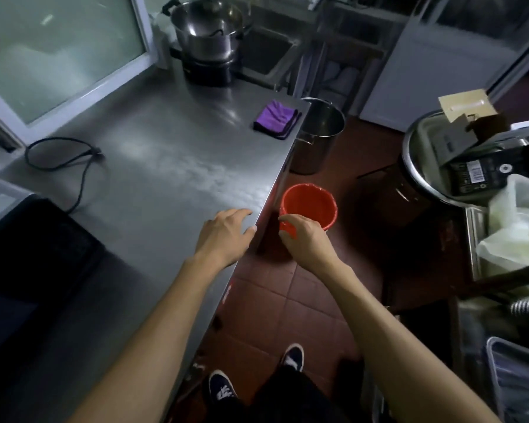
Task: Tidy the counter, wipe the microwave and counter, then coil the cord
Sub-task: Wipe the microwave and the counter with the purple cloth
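The black power cord (58,160) lies loose on the steel tabletop (165,166), far beyond the left hand (223,232), which rests flat with relaxed fingers; the right hand (303,236) hangs loosely curled, empty, above a red plastic bucket (309,206).

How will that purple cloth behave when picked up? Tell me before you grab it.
The purple cloth lies folded in soft layers near the counter edge, so it will probably flop and unfold if lifted by one corner. It looks thin, so likely light. On the smooth steel it should slide easily when pushed, and could slip off the nearby edge.

black box (483,174) label, txt unreadable
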`<state>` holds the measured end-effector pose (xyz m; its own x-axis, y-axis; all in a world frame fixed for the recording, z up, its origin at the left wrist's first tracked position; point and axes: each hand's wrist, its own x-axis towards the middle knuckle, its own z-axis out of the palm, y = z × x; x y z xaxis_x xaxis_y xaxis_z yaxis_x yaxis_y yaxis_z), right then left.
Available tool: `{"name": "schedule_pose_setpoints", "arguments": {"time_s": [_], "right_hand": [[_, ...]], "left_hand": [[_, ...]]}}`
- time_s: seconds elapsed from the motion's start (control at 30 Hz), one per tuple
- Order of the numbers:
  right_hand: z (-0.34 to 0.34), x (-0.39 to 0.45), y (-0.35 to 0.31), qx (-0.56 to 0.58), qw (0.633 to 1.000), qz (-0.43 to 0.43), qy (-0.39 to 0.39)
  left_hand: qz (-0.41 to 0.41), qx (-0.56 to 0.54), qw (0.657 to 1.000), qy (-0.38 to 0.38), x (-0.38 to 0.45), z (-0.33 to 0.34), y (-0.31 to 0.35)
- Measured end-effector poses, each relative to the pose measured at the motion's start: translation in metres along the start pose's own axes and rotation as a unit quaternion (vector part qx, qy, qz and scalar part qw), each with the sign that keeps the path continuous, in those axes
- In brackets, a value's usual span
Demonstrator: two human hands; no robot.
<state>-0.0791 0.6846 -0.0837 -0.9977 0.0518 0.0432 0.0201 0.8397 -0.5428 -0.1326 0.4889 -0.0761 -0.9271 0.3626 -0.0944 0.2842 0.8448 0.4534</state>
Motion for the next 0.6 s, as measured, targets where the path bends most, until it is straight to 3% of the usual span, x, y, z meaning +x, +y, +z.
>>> {"name": "schedule_pose_setpoints", "arguments": {"time_s": [0.23,0.6], "right_hand": [[-0.023,0.080,0.078,0.008,1.000,0.015,-0.007],[-0.064,0.214,0.152,0.016,0.997,-0.028,-0.070]], "left_hand": [[0.013,0.015,1.000,-0.022,0.102,0.023,0.047],[-0.058,0.046,0.997,-0.013,0.227,0.026,0.090]]}}
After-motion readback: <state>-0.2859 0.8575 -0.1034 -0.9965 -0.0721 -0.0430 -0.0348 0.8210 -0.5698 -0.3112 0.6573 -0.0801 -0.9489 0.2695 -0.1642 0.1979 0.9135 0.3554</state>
